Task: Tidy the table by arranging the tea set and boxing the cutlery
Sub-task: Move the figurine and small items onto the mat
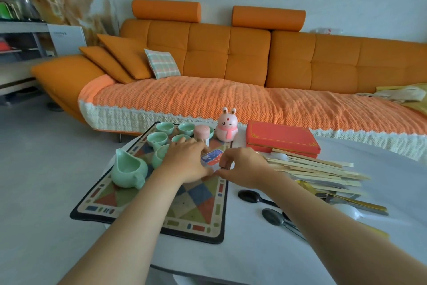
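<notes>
Two hands are held over the mat (196,211): left hand (184,161) and right hand (242,167), a small packet (211,156) between them. Both are curled, but what is pinched cannot be told. Chopsticks (318,169) are piled toward the right edge of the tabletop (231,250), nearer the right hand.

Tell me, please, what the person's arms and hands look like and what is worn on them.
The left hand and right hand wear no gloves. Both forearms are bare, with no sleeves in view, and no watch or bracelet shows at either wrist.
</notes>
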{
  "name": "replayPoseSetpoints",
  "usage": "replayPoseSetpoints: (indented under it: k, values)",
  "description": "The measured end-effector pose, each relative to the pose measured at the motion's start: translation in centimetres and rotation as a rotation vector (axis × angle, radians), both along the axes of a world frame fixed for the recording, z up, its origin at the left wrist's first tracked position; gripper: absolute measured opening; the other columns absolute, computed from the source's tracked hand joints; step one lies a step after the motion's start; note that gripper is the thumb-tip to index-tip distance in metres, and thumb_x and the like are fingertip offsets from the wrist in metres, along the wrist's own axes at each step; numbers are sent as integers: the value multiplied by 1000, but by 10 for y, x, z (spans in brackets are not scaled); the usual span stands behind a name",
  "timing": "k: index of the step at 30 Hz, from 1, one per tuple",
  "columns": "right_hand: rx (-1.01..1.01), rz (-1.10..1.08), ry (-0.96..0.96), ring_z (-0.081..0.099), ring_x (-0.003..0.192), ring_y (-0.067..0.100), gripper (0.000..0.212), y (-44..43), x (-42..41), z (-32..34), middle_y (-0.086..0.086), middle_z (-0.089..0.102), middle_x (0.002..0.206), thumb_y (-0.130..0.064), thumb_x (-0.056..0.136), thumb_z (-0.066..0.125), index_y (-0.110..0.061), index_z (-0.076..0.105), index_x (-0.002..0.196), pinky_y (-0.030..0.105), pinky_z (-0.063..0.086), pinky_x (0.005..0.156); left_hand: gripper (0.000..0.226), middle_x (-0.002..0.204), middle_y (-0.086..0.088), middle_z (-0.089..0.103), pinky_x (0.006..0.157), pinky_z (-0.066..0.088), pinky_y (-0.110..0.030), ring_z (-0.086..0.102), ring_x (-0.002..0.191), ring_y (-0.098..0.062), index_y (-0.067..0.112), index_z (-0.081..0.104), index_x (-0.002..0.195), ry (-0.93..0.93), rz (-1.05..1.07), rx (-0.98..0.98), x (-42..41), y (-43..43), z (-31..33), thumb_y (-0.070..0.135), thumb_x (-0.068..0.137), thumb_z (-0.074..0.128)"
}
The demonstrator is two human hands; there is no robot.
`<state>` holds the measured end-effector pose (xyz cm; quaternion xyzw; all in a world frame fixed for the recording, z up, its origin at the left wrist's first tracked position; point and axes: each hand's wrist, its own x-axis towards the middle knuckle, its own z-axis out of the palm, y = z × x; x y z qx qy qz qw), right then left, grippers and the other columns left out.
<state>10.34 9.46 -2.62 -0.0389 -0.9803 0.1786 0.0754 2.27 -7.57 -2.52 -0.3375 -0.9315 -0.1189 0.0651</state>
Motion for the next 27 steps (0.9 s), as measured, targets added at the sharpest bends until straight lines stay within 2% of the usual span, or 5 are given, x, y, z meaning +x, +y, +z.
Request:
replayPoseSetpoints:
  k: [4, 8, 13, 18, 27]
  values:
    - [-66, -129, 19, 61, 85, 15, 13, 5, -2, -2, -6, 66, 93, -31, 82, 65, -25, 65, 93, 33, 55, 76, 48, 133, 5, 55, 110, 22, -39, 43, 125, -21, 43, 49, 137, -17, -54, -30, 8, -3, -3, 52, 90, 54]
    - [-70, -150, -46, 62, 93, 14, 20, 7, -6, -6, -7, 66, 103, -29, 88, 64, -24, 67, 106, 30, 53, 80, 39, 113, 7, 61, 113, 7, -45, 45, 118, -22, 43, 61, 117, 87, -9, -71, 16, 0, -3, 64, 84, 55]
    - [-108, -107, -33, 61, 91, 15, 25, 6, -18, -2, -4, 66, 108, -22, 91, 61, -21, 67, 116, 21, 46, 72, 40, 112, 8, 57, 107, 25, -40, 49, 109, -18, 37, 65, 106, 105, -17, -38, 14, 0, -2, 67, 81, 59]
    - [-141, -139, 27, 59, 88, 17, 28, 7, -45, 0, 1, 65, 108, -13, 92, 59, -20, 66, 118, 22, 46, 70, 32, 116, 6, 59, 101, 31, -35, 51, 109, -18, 30, 63, 115, 101, -12, -39, 5, -2, -3, 47, 88, 64]
    - [-183, -130, 19, 55, 89, 15, 33, 4, -73, -10, -4, 59, 101, -4, 93, 52, -18, 67, 119, 23, 45, 72, 44, 128, 9, 55, 99, 37, -36, 50, 117, -21, 39, 59, 129, -47, -132, -12, 2, -1, 2, 49, 87, 63]
